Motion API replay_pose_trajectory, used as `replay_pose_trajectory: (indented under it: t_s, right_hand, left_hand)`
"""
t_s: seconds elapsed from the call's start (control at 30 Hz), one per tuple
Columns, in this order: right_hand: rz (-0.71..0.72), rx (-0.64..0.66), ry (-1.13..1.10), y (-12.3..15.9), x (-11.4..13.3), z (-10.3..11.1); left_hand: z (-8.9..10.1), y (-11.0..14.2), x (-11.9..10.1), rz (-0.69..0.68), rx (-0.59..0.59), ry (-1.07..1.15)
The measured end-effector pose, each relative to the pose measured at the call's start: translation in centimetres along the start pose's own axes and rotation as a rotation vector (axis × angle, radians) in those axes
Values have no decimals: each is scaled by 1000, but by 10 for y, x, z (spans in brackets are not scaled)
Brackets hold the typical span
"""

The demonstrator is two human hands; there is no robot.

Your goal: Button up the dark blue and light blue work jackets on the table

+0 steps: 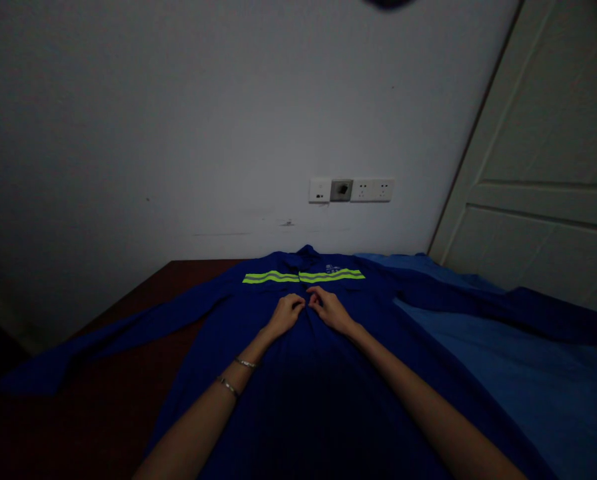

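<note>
A dark blue work jacket (273, 347) lies spread out, front side up, with its collar toward the wall and both sleeves stretched sideways. Yellow-green reflective bands (331, 276) cross its chest, and a small white print sits above the right-hand band. Just below the bands, my left hand (286, 313) pinches the cloth at the middle front opening. Facing it, my right hand (328, 310) has its fingers curled in at the same opening, the forefinger raised a little. Fingertips of both hands nearly meet. Any small fastener between them is too dark to make out.
Under the jacket are a dark reddish-brown wooden surface (128, 347) at the left and a lighter blue cloth (483, 353) at the right. A pale wall (218, 133) with sockets (372, 190) rises behind. A panelled door (543, 193) stands at the right.
</note>
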State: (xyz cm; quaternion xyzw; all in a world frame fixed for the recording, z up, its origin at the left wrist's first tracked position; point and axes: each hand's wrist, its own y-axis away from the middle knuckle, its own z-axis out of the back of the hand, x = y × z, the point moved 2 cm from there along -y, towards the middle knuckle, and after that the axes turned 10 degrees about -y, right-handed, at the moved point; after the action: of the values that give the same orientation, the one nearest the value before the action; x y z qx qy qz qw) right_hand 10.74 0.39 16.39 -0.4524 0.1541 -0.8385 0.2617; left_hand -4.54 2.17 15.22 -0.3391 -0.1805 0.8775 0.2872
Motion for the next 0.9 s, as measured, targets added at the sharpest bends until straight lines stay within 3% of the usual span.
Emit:
replay_pose_trajectory:
  t_s: [0.13, 0.2, 0.5, 0.9]
  right_hand:
    - [45, 0, 121, 4, 4, 1]
    - [73, 3, 153, 6, 6, 2]
    - [112, 14, 216, 9, 12, 1]
    - [92, -13, 158, 8, 5, 0]
  left_hand:
    - [7, 1, 4, 116, -214, 64]
    - [8, 1, 6, 179, -268, 32]
    - [-6, 0, 9, 191, -73, 22]
    - [-9, 1, 7, 233, -70, 35]
